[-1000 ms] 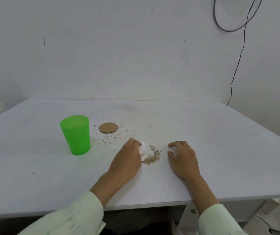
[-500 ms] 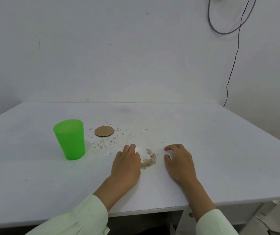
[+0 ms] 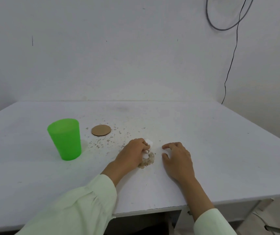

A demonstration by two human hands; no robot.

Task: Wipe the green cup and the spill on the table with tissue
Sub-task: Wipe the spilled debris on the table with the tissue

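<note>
Your count: seven things, one of each kind but the hands.

You have one green cup [image 3: 65,139], one cardboard disc [image 3: 101,130], one tissue [image 3: 149,142], one gathered pile of crumbs [image 3: 147,160], two hands and one tabletop [image 3: 220,150].

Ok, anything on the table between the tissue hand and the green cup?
Nothing solid. Between the left hand holding the tissue and the green cup lie only scattered crumbs. The cardboard disc sits farther back, off that line.
</note>
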